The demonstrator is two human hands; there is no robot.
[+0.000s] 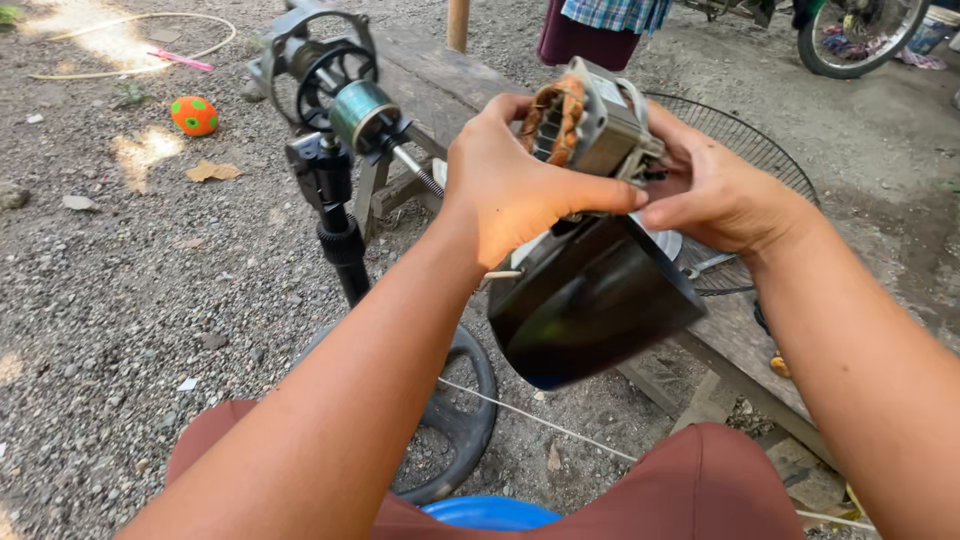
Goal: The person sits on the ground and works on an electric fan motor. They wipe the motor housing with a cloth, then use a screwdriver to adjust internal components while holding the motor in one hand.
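Gripping fan motor (590, 120) w/ both hands, held up in mid-air over the lap, above the ground and in front of the wooden bench (440, 75).

Left hand (515, 185) wrapping the near side: fingers curled tight round the stator end, thumb stretching across to the right under the metal body. Closed firmly on it, no gap showing.

Right hand (715, 195) cupping the far side, thumb and forefinger pinching in near the wiring at the motor's lower right edge. Also closed on the motor; fingertips partly hidden behind the body, so exact contact unclear.

Doing it well, imo: keeping palms on the steel frame, not on the copper windings; supporting the weight from below w/ left thumb; keeping the loose leads from snagging; holding the black rear housing (590, 300) steady, since it's hanging tilted just under the motor and looking ready to swing. Whether still attached or just resting against it: can't tell.

Looking at the motor itself: grey metal casing, squarish, w/ coppery-orange windings showing at the left end through laminations. Pale label on top face. Small wires at right. Housing below: glossy black, cone-ish, open end facing down-left.

Sitting around it: coil winding jig w/ green wire spool (360, 112) on a black stand to the left, wire fan guard (750, 150) lying on the bench behind the right hand, black ring (470, 400) on gravel below, orange ball (194, 116) far left.
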